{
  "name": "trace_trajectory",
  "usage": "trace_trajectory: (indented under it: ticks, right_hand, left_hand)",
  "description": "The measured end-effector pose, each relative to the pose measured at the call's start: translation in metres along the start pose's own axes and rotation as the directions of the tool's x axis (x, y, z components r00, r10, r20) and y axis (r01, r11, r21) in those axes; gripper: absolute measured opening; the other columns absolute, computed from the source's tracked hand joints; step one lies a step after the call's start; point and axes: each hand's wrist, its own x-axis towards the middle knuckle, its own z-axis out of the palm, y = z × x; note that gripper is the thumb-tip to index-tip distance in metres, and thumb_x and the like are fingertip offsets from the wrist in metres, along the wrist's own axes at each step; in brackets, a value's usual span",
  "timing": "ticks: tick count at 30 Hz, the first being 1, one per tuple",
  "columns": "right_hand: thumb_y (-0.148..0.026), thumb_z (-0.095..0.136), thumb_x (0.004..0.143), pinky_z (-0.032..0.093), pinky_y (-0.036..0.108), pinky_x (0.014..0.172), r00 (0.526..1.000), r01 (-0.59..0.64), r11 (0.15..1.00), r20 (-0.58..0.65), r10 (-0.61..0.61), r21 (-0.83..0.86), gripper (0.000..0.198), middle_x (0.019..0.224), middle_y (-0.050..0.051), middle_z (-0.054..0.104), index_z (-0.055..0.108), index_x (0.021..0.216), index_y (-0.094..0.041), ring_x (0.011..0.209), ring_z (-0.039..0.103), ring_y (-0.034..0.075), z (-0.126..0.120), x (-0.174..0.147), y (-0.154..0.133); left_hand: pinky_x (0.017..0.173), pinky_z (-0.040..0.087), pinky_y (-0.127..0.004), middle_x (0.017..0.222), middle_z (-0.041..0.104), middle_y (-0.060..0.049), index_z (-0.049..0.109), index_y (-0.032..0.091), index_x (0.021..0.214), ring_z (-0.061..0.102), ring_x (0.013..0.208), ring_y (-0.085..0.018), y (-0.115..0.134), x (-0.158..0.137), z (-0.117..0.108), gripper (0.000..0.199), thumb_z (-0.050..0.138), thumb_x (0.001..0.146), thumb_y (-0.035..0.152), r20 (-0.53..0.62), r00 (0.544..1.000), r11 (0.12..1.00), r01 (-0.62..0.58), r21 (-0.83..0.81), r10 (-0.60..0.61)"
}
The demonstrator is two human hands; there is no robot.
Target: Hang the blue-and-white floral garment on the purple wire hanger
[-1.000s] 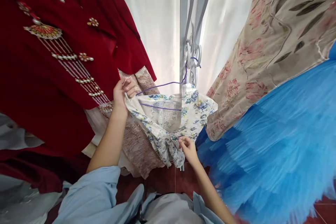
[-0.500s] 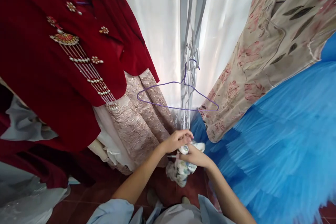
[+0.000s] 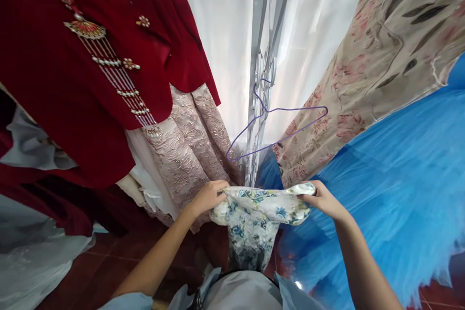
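Stretched between my two hands is a white dress (image 3: 254,230) with a blue and yellow floral print, its lower part hanging down toward my body. My left hand (image 3: 209,198) grips the top edge at its left corner, fingers closed. At the opposite corner my right hand (image 3: 324,199) pinches the fabric the same way. Just beyond the garment, a bare purple wire hanger (image 3: 278,147) hangs tilted by its hook on a white metal rack (image 3: 262,75).
On the left hang a dark red jacket (image 3: 145,68) with beaded ornaments and a pink brocade skirt (image 3: 181,150). A beige floral dress (image 3: 348,77) and a blue tulle skirt (image 3: 381,179) fill the right. White curtains (image 3: 221,19) stand behind the rack; the floor (image 3: 98,271) is reddish tile.
My hands have moved apart, spreading the bunched floral dress out between them. The purple hanger has swung, its left end now lower and its right end higher.
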Motion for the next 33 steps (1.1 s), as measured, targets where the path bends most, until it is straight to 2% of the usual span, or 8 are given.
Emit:
trace_trajectory:
  ticks: [5, 8, 10, 13, 16, 22, 27, 33]
  right_hand:
    - [-0.033, 0.067, 0.079, 0.032, 0.023, 0.053, 0.996, 0.083, 0.995, 0.044, -0.081, -0.053, 0.021, 0.062, -0.002, 0.048, 0.060, 0.070, -0.016, 0.059, 0.038, 0.012, 0.027, 0.006, -0.014]
    - [-0.035, 0.067, 0.082, 0.033, 0.023, 0.054, 0.992, 0.113, 0.992, 0.056, -0.110, -0.053, 0.022, 0.064, -0.001, 0.051, 0.062, 0.071, -0.016, 0.061, 0.041, 0.013, 0.034, 0.008, -0.027]
    - [-0.036, 0.068, 0.082, 0.035, 0.024, 0.056, 0.992, 0.123, 0.991, 0.013, -0.123, -0.042, 0.022, 0.067, 0.000, 0.055, 0.066, 0.076, -0.016, 0.061, 0.045, 0.013, 0.032, 0.008, -0.030]
    - [-0.037, 0.071, 0.079, 0.035, 0.025, 0.056, 0.985, 0.117, 0.993, -0.122, -0.119, -0.026, 0.022, 0.067, 0.001, 0.058, 0.068, 0.076, -0.016, 0.060, 0.047, 0.014, 0.022, 0.008, -0.022]
    - [-0.036, 0.071, 0.074, 0.035, 0.025, 0.054, 0.944, 0.099, 0.994, -0.311, -0.109, -0.047, 0.020, 0.063, 0.001, 0.059, 0.068, 0.071, -0.017, 0.057, 0.047, 0.014, 0.002, 0.010, -0.006]
    - [-0.033, 0.063, 0.067, 0.034, 0.026, 0.052, 0.739, 0.146, 0.979, -0.643, -0.203, -0.142, 0.017, 0.054, 0.000, 0.053, 0.060, 0.058, -0.020, 0.055, 0.044, 0.015, -0.064, 0.048, 0.010]
    - [-0.039, 0.059, 0.071, 0.027, 0.025, 0.053, 0.555, 0.195, 0.956, -0.779, -0.291, -0.219, 0.025, 0.054, -0.004, 0.040, 0.047, 0.057, -0.022, 0.055, 0.033, 0.011, -0.110, 0.121, -0.021]
    - [-0.035, 0.058, 0.077, 0.031, 0.027, 0.054, 0.664, 0.173, 0.968, -0.704, -0.253, -0.185, 0.023, 0.055, -0.003, 0.043, 0.047, 0.061, -0.023, 0.056, 0.038, 0.014, -0.125, 0.192, -0.070]
  left_hand:
    - [0.090, 0.043, -0.035, 0.094, 0.065, -0.009, 0.063, 0.018, 0.080, 0.057, 0.098, -0.024, -0.030, 0.025, -0.034, 0.026, 0.044, 0.069, 0.004, -0.452, 0.891, 0.995, 0.011, 0.104, 0.038]
    - [0.094, 0.043, -0.035, 0.102, 0.064, -0.009, 0.061, 0.019, 0.080, 0.057, 0.104, -0.023, -0.025, 0.057, -0.057, 0.018, 0.046, 0.074, 0.011, -0.570, 0.821, 1.000, -0.011, -0.024, -0.005]
    - [0.092, 0.046, -0.033, 0.102, 0.065, -0.007, 0.060, 0.019, 0.083, 0.059, 0.100, -0.022, -0.011, 0.080, -0.066, 0.015, 0.047, 0.077, 0.018, -0.515, 0.854, 0.967, -0.069, -0.247, -0.070]
    - [0.076, 0.049, -0.028, 0.092, 0.068, -0.005, 0.059, 0.019, 0.088, 0.062, 0.084, -0.019, 0.012, 0.109, -0.070, 0.019, 0.049, 0.079, 0.032, -0.249, 0.960, 0.769, -0.065, -0.636, -0.125]
    - [0.067, 0.046, -0.023, 0.084, 0.067, -0.003, 0.058, 0.017, 0.088, 0.061, 0.076, -0.017, 0.027, 0.120, -0.076, 0.024, 0.061, 0.073, 0.036, -0.047, 0.996, 0.649, 0.009, -0.760, -0.070]
    - [0.065, 0.047, -0.022, 0.081, 0.066, 0.000, 0.057, 0.017, 0.102, 0.064, 0.074, -0.016, 0.035, 0.110, -0.104, 0.046, 0.081, 0.066, 0.034, 0.034, 0.999, 0.787, 0.023, -0.616, -0.002]
    - [0.061, 0.046, -0.024, 0.070, 0.061, 0.002, 0.063, 0.018, 0.101, 0.062, 0.069, -0.016, 0.047, 0.103, -0.119, 0.038, 0.075, 0.078, 0.045, 0.015, 1.000, 0.919, -0.020, -0.394, 0.028]
    - [0.066, 0.049, -0.025, 0.079, 0.068, -0.001, 0.068, 0.018, 0.108, 0.064, 0.077, -0.019, 0.058, 0.095, -0.129, 0.039, 0.066, 0.086, 0.050, 0.035, 0.999, 0.944, -0.028, -0.328, 0.042]
